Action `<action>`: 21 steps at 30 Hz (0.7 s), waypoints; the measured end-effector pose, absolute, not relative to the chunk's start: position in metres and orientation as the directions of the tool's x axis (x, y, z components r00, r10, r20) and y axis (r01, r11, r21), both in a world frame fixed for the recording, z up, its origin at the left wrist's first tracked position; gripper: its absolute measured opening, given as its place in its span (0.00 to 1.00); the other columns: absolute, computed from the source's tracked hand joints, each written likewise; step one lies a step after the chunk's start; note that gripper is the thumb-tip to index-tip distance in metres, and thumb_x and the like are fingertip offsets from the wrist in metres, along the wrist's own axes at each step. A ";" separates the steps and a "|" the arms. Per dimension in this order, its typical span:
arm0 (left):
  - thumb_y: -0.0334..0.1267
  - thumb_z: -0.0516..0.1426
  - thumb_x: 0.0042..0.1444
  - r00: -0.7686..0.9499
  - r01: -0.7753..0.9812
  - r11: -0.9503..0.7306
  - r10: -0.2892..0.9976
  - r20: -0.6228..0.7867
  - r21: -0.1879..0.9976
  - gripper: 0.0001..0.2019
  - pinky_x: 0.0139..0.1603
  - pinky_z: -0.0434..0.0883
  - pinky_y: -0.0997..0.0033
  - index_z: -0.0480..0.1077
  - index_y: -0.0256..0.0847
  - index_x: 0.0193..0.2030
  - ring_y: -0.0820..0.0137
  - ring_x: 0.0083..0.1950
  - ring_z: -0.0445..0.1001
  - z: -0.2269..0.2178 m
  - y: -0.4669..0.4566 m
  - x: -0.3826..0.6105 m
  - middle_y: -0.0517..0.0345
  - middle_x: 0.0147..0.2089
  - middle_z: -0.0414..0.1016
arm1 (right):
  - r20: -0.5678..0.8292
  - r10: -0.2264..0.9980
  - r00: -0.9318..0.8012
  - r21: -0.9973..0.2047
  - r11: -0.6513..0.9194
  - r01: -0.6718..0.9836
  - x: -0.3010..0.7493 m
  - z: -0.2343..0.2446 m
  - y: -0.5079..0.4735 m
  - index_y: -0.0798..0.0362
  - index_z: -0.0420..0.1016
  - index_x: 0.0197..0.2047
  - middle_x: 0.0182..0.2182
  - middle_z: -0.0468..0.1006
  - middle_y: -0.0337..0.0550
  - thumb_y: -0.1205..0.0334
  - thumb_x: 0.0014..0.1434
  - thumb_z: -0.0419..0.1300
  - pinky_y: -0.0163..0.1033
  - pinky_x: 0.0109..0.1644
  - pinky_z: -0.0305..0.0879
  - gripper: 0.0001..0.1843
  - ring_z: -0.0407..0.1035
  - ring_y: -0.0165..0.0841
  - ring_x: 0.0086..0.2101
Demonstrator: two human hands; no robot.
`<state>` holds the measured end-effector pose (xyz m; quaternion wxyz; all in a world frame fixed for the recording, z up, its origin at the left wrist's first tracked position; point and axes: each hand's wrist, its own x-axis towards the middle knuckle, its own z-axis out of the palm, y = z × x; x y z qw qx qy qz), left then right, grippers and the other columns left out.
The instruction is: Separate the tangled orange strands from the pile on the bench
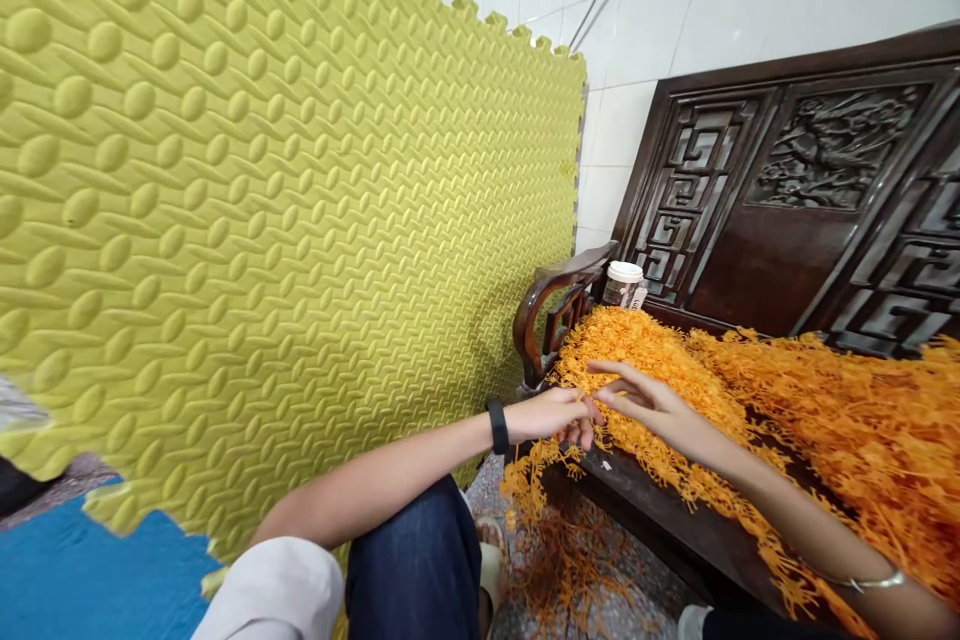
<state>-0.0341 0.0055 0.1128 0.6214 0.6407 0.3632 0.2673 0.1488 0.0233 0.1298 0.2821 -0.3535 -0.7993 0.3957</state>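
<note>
My left hand (562, 417), with a black band on its wrist, is curled and pinches a small orange plastic sprig at its fingertips. Just to its right, my right hand (641, 403) has its fingers stretched out toward the left, the tips touching or almost touching the left fingertips. Behind and below both hands lies a heap of branching orange plastic sprigs (630, 345) on a dark wooden bench (622, 480). More sprigs (536, 480) dangle over the bench's near end, under my left hand. What exactly lies between the fingertips is too small to make out fully.
A second, larger orange heap (847, 410) covers the bench's right side. A white-lidded jar (624, 282) stands by the curved armrest (534, 320). Loose orange bits (570, 560) lie on the speckled floor. A yellow foam mat (300, 220) stretches across the left, bordering a blue mat (105, 570).
</note>
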 end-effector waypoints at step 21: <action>0.51 0.49 0.55 0.603 0.112 -0.159 0.795 0.059 0.981 0.19 0.16 0.53 0.77 0.68 0.35 0.39 0.83 0.14 0.55 0.129 -0.002 -0.044 0.63 0.24 0.67 | 0.387 0.873 -0.296 -0.864 0.456 0.214 0.144 0.145 0.016 0.53 0.70 0.29 0.27 0.72 0.44 0.48 0.45 0.63 0.38 0.34 0.67 0.17 0.68 0.34 0.29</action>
